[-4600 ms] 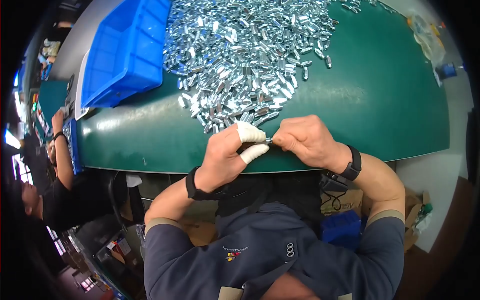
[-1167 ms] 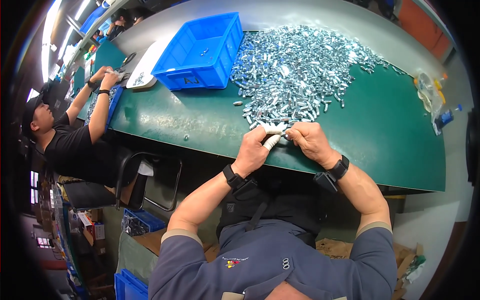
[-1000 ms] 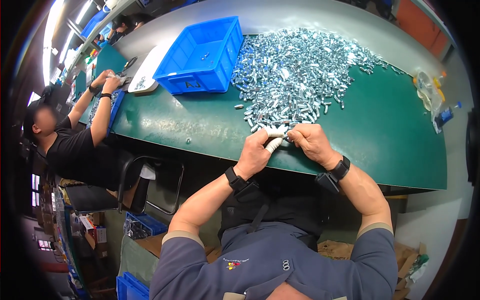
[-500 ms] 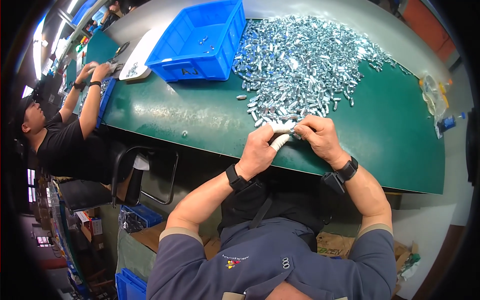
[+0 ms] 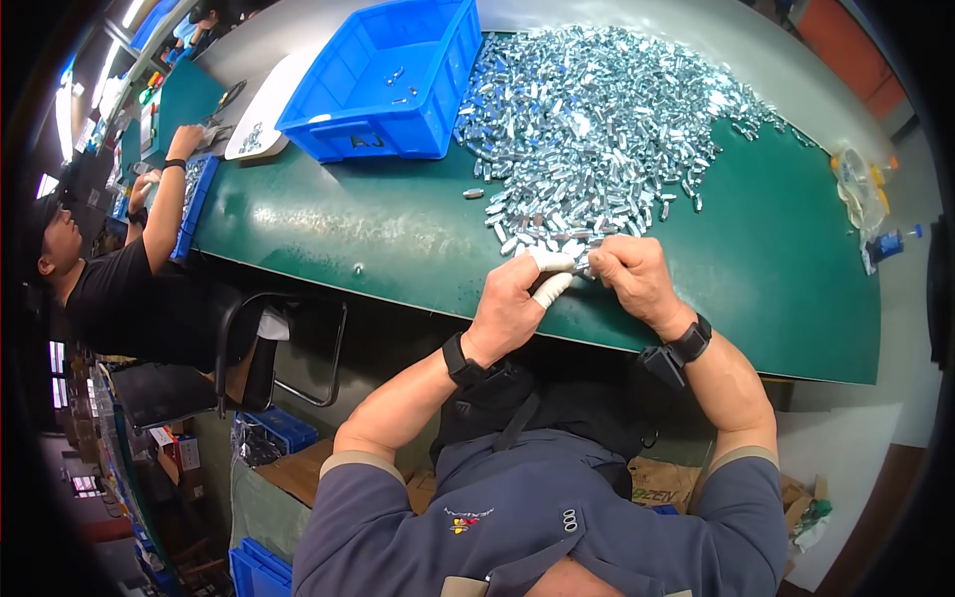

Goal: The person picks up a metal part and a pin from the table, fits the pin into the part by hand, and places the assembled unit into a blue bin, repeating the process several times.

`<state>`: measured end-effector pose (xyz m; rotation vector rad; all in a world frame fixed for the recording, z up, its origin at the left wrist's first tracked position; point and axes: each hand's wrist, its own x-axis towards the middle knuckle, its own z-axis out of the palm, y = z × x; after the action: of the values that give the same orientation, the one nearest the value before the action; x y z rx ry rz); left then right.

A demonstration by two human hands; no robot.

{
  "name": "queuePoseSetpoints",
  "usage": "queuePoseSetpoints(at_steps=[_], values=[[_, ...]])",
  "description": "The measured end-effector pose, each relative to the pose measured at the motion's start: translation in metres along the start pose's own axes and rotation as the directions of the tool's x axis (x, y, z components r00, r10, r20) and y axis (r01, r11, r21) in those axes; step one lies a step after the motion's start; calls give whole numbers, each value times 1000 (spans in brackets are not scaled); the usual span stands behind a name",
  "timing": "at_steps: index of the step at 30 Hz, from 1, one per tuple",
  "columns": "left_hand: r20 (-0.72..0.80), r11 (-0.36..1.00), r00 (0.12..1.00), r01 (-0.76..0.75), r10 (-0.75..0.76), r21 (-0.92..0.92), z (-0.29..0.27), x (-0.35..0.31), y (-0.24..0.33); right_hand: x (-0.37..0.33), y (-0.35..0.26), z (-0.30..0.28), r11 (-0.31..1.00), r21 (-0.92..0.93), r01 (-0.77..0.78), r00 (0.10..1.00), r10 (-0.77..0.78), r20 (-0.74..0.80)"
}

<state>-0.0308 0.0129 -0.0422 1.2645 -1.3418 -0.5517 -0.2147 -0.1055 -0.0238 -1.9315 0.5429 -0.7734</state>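
Observation:
My left hand [image 5: 504, 306] has white wraps on its thumb and finger and is closed in a pinch on a small silver metal part [image 5: 583, 265]. My right hand [image 5: 639, 283] meets it from the right, its thumb and finger pinched at the same spot, where the fingertips hide most of what they grip. Just beyond both hands lies a large heap of shiny short metal parts [image 5: 607, 129] on the green table [image 5: 418, 214]. Its near edge reaches up to my fingertips. One loose part [image 5: 474, 193] lies left of the heap.
A blue bin [image 5: 373, 139] with a few metal parts inside stands left of the heap. Beside it is a white tray [image 5: 269, 109]. A clear plastic bag [image 5: 861, 194] lies at the right edge. To the left, another person [image 5: 124, 259] works over a blue tray [image 5: 197, 204].
My hands stay together at almost the same place, with the fingers slightly shifted around the part. The other person's hands have moved apart. The whole view has shifted a little.

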Motion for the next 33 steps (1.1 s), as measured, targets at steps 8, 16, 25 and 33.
queuePoseSetpoints(at_steps=[8, 16, 25, 33], values=[[-57, 939, 979, -168, 194, 299, -46, 30, 19, 2, 5, -10, 994, 99, -35, 964, 60, -261], [-176, 647, 969, 24, 172, 762, -173, 172, 18, -4, 7, -11, 975, 196, -107, 954, 156, -254], [269, 537, 893, -434, 360, 723, -120, 115, -5, -7, 6, -11, 978, 201, -58, 962, 109, -251], [233, 786, 966, -60, -109, 616, -90, 84, -17, -9, 4, -8, 979, 202, -41, 983, 76, -170]])
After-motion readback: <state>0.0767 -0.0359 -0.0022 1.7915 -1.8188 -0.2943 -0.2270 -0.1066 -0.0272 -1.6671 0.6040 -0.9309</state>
